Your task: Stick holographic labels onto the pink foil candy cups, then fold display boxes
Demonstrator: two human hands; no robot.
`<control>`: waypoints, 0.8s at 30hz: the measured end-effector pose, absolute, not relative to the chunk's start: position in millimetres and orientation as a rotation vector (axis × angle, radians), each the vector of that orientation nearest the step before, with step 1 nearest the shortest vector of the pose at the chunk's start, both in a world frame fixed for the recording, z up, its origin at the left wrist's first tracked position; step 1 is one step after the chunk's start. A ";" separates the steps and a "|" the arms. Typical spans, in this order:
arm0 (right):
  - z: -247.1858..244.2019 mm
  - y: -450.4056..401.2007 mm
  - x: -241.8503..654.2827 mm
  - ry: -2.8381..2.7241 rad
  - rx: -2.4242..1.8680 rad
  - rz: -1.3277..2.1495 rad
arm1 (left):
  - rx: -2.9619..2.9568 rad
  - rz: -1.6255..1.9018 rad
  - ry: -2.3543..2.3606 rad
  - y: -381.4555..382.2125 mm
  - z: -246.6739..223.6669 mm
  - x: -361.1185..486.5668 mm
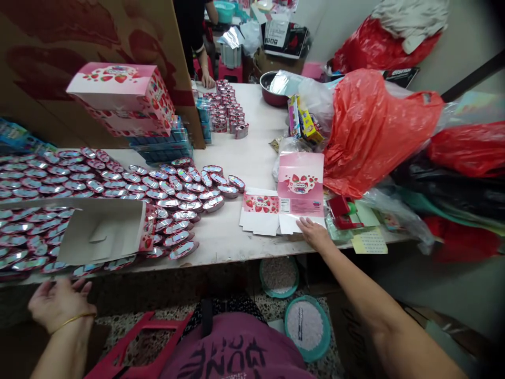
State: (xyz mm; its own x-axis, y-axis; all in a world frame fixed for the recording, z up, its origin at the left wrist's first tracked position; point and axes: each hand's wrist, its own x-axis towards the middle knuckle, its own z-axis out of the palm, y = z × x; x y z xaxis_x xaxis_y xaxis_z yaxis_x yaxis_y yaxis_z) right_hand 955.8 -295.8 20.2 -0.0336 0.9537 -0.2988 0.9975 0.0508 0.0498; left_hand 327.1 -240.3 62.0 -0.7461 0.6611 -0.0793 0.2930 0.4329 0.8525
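A pink strawberry-print carton (301, 181), unfolded flat, lies on the white table near its front edge. My right hand (314, 234) rests on the carton's lower white flap, fingers extended over it. My left hand (61, 305) is off the table's front edge at the left, palm up, with fingers loosely curled and apart and nothing in it. Just beyond it, an open strawberry-print box (108, 231) lies on its side with its pale inside showing. Around and under that box stand many small oval containers with shiny tops (189, 205).
A closed-up strawberry box (118, 97) sits on blue packs (163, 145) beside a tall cardboard sheet (90, 31). Red plastic bags (374, 126) crowd the right. Across the table, another person's hand (208, 80) is beside more containers (226, 110). Teal basins (307, 329) stand on the floor.
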 end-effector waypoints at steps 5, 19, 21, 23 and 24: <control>89.6 -284.2 961.2 2.089 2.297 -0.097 | 0.886 1.331 1.998 -257.7 72.9 427.7; 263.0 -319.6 824.4 2.173 3.447 -1.986 | 2.616 1.252 0.496 -256.2 181.8 663.3; 260.0 -319.8 822.6 2.408 3.281 -1.999 | 2.493 1.394 0.492 -250.6 187.5 647.6; 253.0 -313.6 829.1 2.764 3.257 -1.496 | 2.235 1.510 0.559 -246.6 199.5 628.5; 248.7 -308.8 834.0 2.877 3.286 -1.082 | 2.076 1.543 0.649 -245.4 207.2 618.9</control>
